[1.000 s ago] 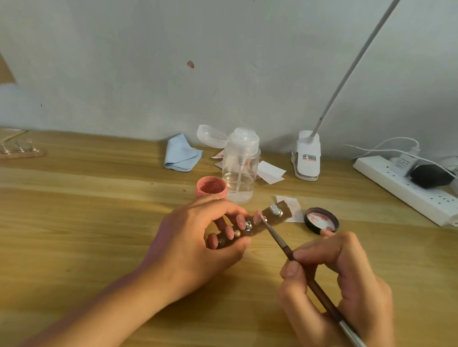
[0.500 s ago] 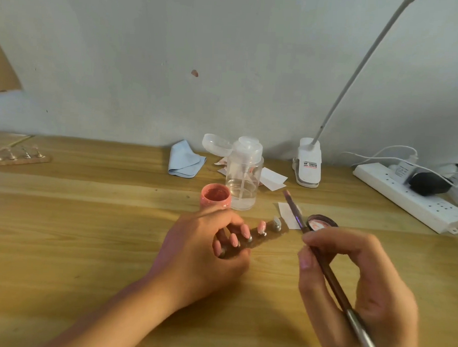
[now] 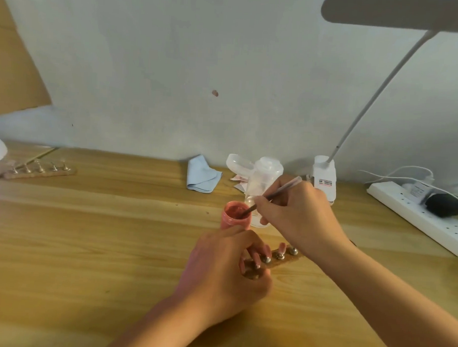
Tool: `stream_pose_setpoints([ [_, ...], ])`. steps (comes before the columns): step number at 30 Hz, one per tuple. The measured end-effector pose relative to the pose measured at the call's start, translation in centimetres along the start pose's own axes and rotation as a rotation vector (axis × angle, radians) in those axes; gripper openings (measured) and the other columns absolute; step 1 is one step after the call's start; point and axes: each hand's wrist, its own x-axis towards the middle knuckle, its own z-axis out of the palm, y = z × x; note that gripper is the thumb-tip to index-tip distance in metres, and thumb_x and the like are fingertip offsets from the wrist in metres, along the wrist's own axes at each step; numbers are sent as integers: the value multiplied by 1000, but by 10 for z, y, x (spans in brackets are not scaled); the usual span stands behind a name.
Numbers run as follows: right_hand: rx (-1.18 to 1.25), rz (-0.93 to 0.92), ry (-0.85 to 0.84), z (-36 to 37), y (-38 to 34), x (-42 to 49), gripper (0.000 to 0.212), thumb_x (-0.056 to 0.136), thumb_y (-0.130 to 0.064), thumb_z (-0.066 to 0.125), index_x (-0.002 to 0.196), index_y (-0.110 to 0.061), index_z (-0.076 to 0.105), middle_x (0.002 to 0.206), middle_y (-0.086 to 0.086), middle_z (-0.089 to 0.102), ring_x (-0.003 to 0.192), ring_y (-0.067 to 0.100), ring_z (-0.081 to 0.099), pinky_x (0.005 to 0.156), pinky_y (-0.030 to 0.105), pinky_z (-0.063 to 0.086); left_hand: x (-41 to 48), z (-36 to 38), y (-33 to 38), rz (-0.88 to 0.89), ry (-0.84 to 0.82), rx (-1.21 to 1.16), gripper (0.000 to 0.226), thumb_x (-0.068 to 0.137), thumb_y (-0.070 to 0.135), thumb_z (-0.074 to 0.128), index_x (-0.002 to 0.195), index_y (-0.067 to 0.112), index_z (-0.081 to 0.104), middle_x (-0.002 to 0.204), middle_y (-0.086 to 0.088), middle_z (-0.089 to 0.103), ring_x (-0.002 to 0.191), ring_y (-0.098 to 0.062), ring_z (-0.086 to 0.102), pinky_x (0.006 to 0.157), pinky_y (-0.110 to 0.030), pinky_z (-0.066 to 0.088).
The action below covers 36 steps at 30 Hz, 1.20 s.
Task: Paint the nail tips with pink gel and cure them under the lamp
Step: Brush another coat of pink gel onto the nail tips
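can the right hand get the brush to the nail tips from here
Probably yes: the right hand holds the brush in the gel pot just beyond the strip, whose nail tips show uncovered past the left hand.

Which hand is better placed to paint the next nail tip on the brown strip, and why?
The right. The right hand pinches the slim brush, its tip dipped in the small open pink gel jar, while the left hand grips the brown strip holding the nail tips.

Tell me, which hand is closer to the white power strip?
The right hand. It holds the brush to the left of the power strip. The left hand grips the nail stand farther left, nearer the person.
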Motion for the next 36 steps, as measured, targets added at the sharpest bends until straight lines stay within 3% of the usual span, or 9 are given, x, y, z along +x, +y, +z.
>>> stream_pose_setpoints([
  [4,-25,-39,44,8,2,2,15,85,-33,65,73,-26,62,55,-9,63,66,11,62,66,36,56,1,0,0,5,1,5,14,66,37,64,78,42,62,80,24,60,73,11,54,67,-11,35],
  [9,-3,-70,116,1,-2,-2,16,85,-30,66,71,-25,61,48,-9,59,52,7,55,54,24,42,0,1,0,-5,6,5,14,66,36,65,79,42,63,80,24,61,72,10,54,66,-14,37],
  [13,524,-29,214,-16,-1,-32,7,86,-16,60,80,-16,57,64,4,70,49,15,54,45,26,45,0,2,-2,-55,-5,-56,13,68,32,69,77,41,64,88,29,61,69,3,57,59,-8,39],
  [15,823,-5,204,-21,5,-55,8,92,-6,54,86,-11,56,72,11,73,54,17,60,50,24,52,1,1,-4,-90,-6,-86,14,67,34,69,78,42,64,87,33,60,67,4,56,59,-7,39],
  [17,942,1,225,-22,16,-79,11,93,-1,52,90,-9,60,80,15,75,64,19,68,62,24,56,2,2,-5,-92,-18,-100,14,67,37,69,79,44,64,85,33,60,66,4,55,58,-7,39],
  [22,727,-66,410,-11,41,-113,21,75,1,72,75,-15,58,72,11,72,60,10,65,64,21,52,3,1,-4,-77,-36,-158,21,67,39,71,84,49,63,78,31,59,61,4,51,59,-7,38],
  [27,504,-220,498,-5,42,-117,13,74,-14,67,71,-22,58,68,1,69,65,17,68,71,46,54,3,1,-6,-48,-38,-140,28,67,39,72,88,53,60,79,31,58,60,3,50,58,-8,38],
  [31,470,-264,515,-3,43,-117,6,76,-28,61,74,-27,55,69,-5,69,67,15,69,71,36,54,4,3,-7,-48,-31,-152,25,66,41,70,86,52,61,79,28,59,60,2,50,57,-8,38],
  [36,452,-240,519,-3,47,-115,6,77,-29,60,76,-27,54,73,-6,71,67,16,69,60,40,53,4,3,-9,-27,-26,-150,24,67,41,71,89,47,63,82,23,61,63,-2,50,57,-9,38],
])
